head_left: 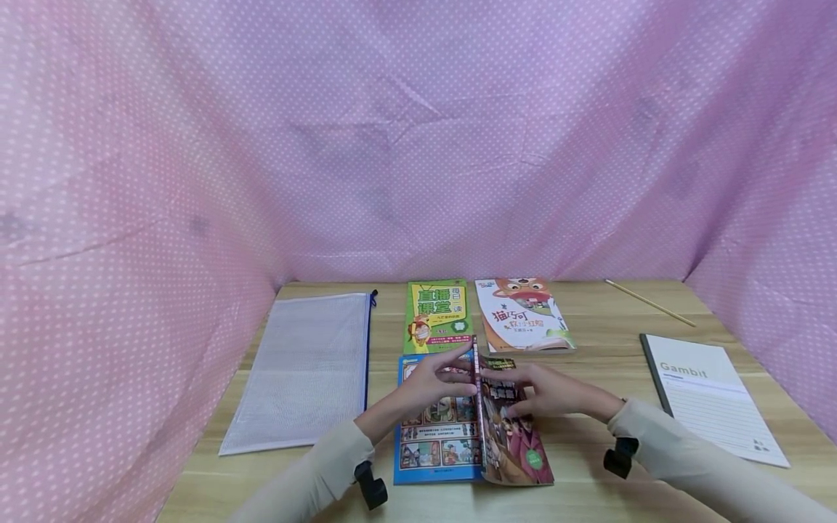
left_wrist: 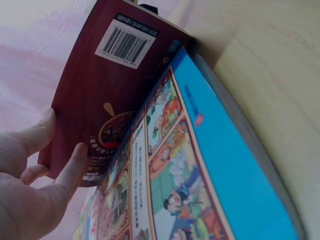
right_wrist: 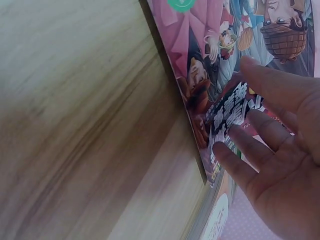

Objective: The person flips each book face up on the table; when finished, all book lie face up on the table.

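Observation:
A dark red comic book [head_left: 516, 443] stands tilted on a blue comic book [head_left: 431, 454] near the table's front edge, its spine raised and its front cover facing right. My left hand [head_left: 451, 370] touches its back cover [left_wrist: 100, 85] with straight fingers [left_wrist: 75, 165], just below the barcode. Over on the front cover [right_wrist: 200, 50], my right hand [head_left: 523, 388] lies flat with its fingers [right_wrist: 240, 160] stretched out. In the left wrist view the blue book [left_wrist: 215, 165] lies flat on the wood.
A green book [head_left: 437, 316] and a white and orange book [head_left: 523, 314] lie behind. A mesh zip pouch [head_left: 307, 367] is at the left, a Gambit notebook [head_left: 709, 396] at the right, a thin stick [head_left: 650, 303] at the back right. Pink dotted cloth surrounds the wooden table [head_left: 601, 479].

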The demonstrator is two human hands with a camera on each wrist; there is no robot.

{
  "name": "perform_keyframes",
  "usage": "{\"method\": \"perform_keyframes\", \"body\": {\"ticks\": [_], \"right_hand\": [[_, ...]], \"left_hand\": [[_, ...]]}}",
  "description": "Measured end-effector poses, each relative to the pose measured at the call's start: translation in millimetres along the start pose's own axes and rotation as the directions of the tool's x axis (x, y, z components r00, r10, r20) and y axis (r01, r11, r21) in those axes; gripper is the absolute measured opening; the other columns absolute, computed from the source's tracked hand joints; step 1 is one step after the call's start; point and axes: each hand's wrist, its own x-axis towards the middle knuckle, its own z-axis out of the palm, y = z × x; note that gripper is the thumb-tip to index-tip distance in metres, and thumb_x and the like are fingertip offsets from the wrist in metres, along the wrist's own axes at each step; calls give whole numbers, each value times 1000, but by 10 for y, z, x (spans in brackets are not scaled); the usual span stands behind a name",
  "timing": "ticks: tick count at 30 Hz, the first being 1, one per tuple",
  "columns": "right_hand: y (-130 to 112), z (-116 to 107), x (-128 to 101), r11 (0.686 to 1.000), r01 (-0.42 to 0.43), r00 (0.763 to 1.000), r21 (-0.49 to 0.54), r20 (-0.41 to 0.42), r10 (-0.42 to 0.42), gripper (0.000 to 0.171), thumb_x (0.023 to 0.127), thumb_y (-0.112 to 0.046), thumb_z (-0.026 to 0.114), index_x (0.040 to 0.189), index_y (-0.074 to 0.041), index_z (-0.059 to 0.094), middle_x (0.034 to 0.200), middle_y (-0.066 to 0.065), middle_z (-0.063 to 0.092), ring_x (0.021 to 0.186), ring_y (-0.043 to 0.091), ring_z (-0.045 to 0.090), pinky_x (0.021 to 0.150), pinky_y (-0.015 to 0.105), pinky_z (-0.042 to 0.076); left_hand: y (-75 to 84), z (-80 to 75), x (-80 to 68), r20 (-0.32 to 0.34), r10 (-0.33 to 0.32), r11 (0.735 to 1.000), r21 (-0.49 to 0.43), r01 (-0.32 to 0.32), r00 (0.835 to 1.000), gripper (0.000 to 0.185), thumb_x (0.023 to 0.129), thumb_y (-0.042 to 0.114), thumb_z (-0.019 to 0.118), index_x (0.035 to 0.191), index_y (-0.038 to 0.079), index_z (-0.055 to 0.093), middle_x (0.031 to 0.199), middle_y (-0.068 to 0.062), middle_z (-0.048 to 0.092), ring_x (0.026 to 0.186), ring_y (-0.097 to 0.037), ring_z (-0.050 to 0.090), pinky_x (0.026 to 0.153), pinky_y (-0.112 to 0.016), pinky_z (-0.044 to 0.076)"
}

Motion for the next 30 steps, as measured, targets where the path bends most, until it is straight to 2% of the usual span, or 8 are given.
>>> {"method": "perform_keyframes", "body": {"ticks": [1, 4, 8, 13, 18, 22, 23, 30], "right_hand": [[-2, 4, -1, 1000, 12, 1000, -13, 1, -12, 66, 92, -29, 75, 151, -17, 50, 152, 12, 53, 139, 37, 51, 112, 55, 45], [-3, 15, -2, 997, 53, 999, -48, 3, -53, 63, 91, -24, 76, 148, -10, 53, 150, 12, 55, 139, 39, 50, 113, 57, 43], [7, 23, -11, 992, 83, 997, -100, -1, -83, 61, 90, -21, 77, 145, -6, 56, 148, 14, 57, 137, 42, 51, 111, 59, 44], [37, 20, -20, 992, 47, 999, -115, 10, -47, 65, 86, -16, 80, 147, -10, 55, 149, 14, 56, 138, 43, 50, 110, 60, 44], [69, 21, -42, 990, 32, 999, -138, 10, -31, 70, 81, -12, 83, 146, -10, 56, 149, 16, 55, 132, 42, 55, 107, 57, 50], [81, 12, -79, 989, 25, 1000, -145, 0, -25, 69, 81, -13, 84, 144, -9, 58, 147, 17, 57, 132, 41, 56, 106, 55, 51], [83, 9, -88, 988, 24, 1000, -150, -2, -25, 69, 81, -13, 84, 144, -8, 58, 147, 17, 57, 135, 43, 52, 108, 57, 48], [108, -9, -135, 990, -22, 1000, -141, 8, 23, 68, 82, -15, 83, 145, -10, 57, 152, 21, 51, 138, 46, 48, 111, 61, 44]], "left_hand": [[-7, 2, -5, -3, 1, 1000, 7, -1, 1000, 76, 93, 21, 76, 158, 33, 37, 149, -15, 51, 130, -32, 60, 102, -41, 57], [-34, 18, -15, -7, -5, 1000, -12, 5, 1000, 78, 93, 20, 76, 158, 33, 37, 154, -15, 48, 131, -31, 60, 102, -40, 57], [-58, 52, -14, -33, -17, 999, -45, 15, 999, 81, 91, 18, 79, 158, 30, 36, 150, -14, 51, 128, -29, 62, 100, -37, 58], [-55, 81, -8, -98, -26, 997, -74, 18, 995, 80, 89, 11, 79, 157, 24, 40, 134, -14, 60, 111, -23, 69, 90, -34, 62], [-54, 97, -8, -122, -43, 994, -108, 30, 992, 77, 89, 5, 77, 156, 20, 43, 121, -15, 63, 92, -17, 72, 79, -37, 65], [-59, 116, 4, -124, -51, 994, -107, 37, 991, 76, 89, 6, 77, 155, 22, 44, 118, -14, 63, 90, -18, 72, 77, -38, 66], [-61, 122, 8, -125, -53, 993, -107, 40, 991, 76, 89, 7, 77, 155, 22, 44, 118, -14, 63, 91, -18, 72, 77, -38, 66], [-63, 173, 34, -147, -74, 992, -108, 58, 986, 73, 89, 8, 77, 154, 25, 46, 115, -13, 64, 91, -18, 72, 78, -38, 66]]}}
